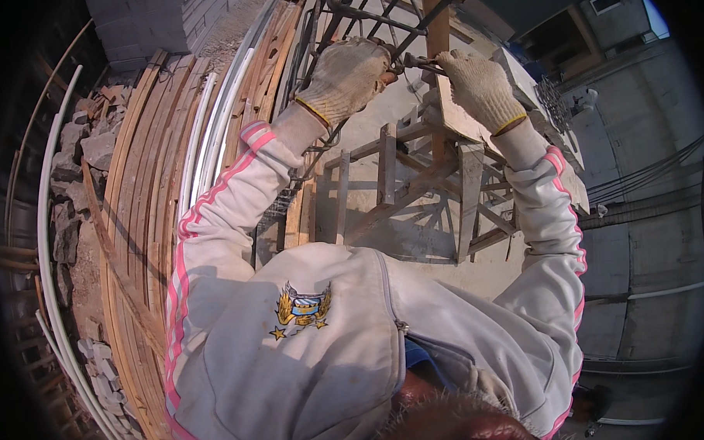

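Observation:
My left hand (348, 76), in a pale knitted work glove, is closed at the side of a dark steel rebar cage (376, 16); its fingers curl at the bars, and what lies inside them is hidden. Facing it, my right hand (479, 87), in a matching glove with a yellow cuff edge, is closed on a short dark metal tool (420, 62). The tool's rounded end points toward my left fingertips, close to the bars. Its exact kind is too small to tell.
Below my hands stands a wooden trestle (389, 164) on concrete. Long timber boards (140, 142), white pipes (210, 140) and broken stone rubble (98, 151) lie to the left. Grey blocks (140, 26) are stacked at the far left. Cables (653, 182) hang on the right.

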A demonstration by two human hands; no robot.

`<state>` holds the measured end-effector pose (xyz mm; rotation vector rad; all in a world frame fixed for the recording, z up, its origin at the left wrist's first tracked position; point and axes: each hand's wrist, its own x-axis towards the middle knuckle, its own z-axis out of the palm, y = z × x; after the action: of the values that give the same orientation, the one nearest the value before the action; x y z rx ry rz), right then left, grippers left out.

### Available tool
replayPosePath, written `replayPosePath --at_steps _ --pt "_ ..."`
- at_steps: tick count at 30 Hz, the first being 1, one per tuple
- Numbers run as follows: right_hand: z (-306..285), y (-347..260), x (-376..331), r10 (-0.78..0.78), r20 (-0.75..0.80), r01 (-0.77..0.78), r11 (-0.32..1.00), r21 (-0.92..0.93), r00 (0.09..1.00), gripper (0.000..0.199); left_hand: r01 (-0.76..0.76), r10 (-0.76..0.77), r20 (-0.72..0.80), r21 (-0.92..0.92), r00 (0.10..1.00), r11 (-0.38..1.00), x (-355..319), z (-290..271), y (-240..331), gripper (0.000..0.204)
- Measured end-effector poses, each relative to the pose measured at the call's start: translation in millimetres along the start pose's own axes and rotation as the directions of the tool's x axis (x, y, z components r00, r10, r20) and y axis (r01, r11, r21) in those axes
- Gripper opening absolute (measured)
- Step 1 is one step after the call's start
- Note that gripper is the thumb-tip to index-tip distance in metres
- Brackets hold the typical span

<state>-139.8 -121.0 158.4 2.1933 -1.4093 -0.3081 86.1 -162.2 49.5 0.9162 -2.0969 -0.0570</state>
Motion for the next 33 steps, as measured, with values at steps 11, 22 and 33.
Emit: replayPosePath --at_steps 11,22,33 --pt "-14.8 0.8 11.0 -0.145 0.019 0.144 0.940 -0.309 0.989 0.028 -0.026 0.021 0.182 0.020 0.983 0.999 0.3 -16.5 1.7 0.018" --pt "-17.1 8.9 20.9 -0.210 0.180 0.263 0.895 -0.360 0.961 0.033 -0.014 0.022 0.152 -0.053 0.988 0.998 1.4 -7.1 -4.9 0.015" --pt "-44.2 -34.0 19.3 -0.149 0.250 0.257 0.837 -0.484 0.957 0.048 -0.087 0.081 0.069 0.079 0.994 0.993 -0.9 5.9 -11.0 0.010"
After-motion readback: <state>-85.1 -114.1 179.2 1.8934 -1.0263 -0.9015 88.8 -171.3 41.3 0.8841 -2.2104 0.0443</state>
